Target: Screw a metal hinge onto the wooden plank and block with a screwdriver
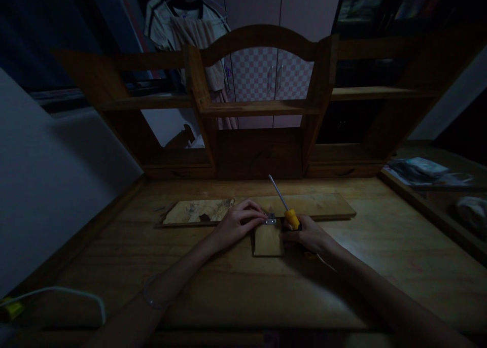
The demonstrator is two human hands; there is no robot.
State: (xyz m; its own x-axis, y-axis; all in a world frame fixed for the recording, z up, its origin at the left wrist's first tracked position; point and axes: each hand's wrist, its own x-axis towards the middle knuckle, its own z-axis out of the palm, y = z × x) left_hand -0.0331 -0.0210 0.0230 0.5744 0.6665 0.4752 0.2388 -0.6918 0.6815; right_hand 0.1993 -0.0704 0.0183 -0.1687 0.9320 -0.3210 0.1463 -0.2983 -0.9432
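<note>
My right hand (306, 231) is closed around a screwdriver (292, 219) with a yellow handle. Its metal shaft slants up and to the left, the tip free in the air. The thumb and fingers of my left hand (241, 220) come together at the left end of a small metal hinge (270, 221); whether something tiny is pinched there is hidden. The hinge lies where a short wooden block (268, 241) meets a long wooden board (315, 206). Beside the block's right edge rest the lower fingers of my right hand.
A wooden desk (213, 297) carries the boards, with a shelf unit (262, 107) along its back. Small dark bits (159, 208) lie left of the long board. A white cable (72, 290) curves at lower left near a yellow object (11, 310). Plastic bags (426, 168) lie at right.
</note>
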